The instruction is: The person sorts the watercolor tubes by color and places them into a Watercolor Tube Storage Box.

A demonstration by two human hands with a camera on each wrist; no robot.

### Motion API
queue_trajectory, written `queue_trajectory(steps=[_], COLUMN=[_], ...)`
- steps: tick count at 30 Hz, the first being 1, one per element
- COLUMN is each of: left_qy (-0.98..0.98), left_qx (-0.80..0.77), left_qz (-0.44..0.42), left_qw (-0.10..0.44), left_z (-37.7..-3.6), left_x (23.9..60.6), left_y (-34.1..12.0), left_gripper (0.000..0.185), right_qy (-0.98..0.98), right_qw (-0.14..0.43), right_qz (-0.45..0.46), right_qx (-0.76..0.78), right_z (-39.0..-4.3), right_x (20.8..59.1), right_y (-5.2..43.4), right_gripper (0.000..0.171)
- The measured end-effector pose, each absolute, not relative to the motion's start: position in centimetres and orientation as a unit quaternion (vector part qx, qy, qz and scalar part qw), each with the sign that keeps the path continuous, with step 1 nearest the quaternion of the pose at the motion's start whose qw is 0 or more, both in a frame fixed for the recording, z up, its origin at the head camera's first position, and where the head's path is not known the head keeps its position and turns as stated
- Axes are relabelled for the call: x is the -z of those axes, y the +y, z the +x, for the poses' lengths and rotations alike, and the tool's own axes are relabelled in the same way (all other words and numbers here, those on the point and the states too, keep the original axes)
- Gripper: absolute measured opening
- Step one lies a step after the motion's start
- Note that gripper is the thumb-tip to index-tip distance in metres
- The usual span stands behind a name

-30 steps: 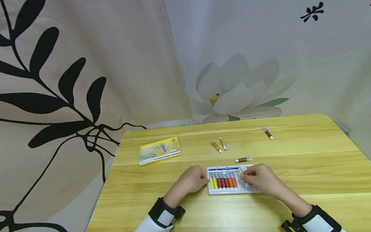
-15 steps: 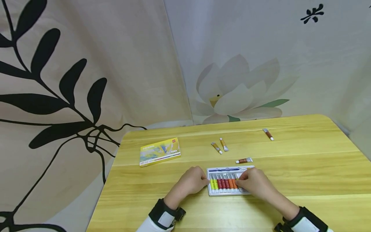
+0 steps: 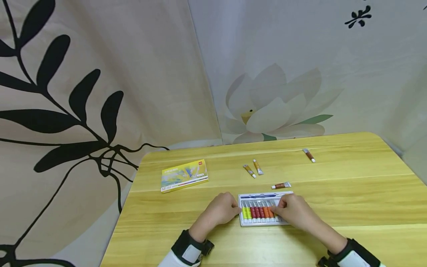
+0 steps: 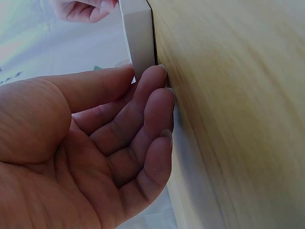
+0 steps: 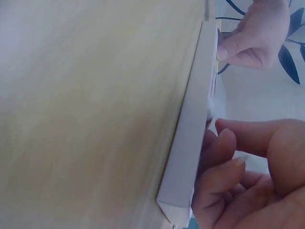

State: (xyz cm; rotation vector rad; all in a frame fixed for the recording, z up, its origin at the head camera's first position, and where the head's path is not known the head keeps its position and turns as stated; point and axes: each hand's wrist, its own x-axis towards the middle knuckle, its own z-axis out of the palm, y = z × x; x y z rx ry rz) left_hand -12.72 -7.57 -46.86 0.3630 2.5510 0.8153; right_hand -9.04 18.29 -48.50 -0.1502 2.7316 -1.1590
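Note:
A shallow white tray of paint tubes lies on the table. Side by side in it are yellow-green, red and orange tubes, with a thin blue-handled paintbrush along the far side. My left hand grips the tray's left end, thumb and fingertips at its white wall in the left wrist view. My right hand reaches over the tray's right part and pinches a paint tube just right of the orange ones. The fingers mostly cover that tube; the right wrist view shows them curled over the tray wall.
A yellow paint box lies at the table's left. Beyond the tray are a brown tube near its rim, two ochre tubes farther back, and another brown tube at the far right. A printed curtain hangs behind the table.
My right hand has moved left and down with the ochre tube, from over the tray's right part to beside the orange tubes, then barely moves. The left hand stays on the tray's end.

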Motion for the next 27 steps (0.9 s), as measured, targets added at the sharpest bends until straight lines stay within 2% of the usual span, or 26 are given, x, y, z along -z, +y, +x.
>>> queue_trajectory(steps=[11, 27], left_qy=[0.924, 0.921], left_qx=[-0.290, -0.295], left_qz=[0.137, 0.133], left_qw=[0.208, 0.218], left_z=[-12.7, -12.6], left_x=[46.8, 46.8], left_y=[-7.5, -7.5], left_gripper=[0.037, 0.039], right_qy=[0.911, 0.936], right_qw=[0.093, 0.083], right_qz=[-0.122, -0.089], right_qx=[0.384, 0.329], right_z=[-8.8, -9.1], right_x=[49.0, 48.8], right_y=[19.8, 18.7], right_gripper=[0.024, 0.029])
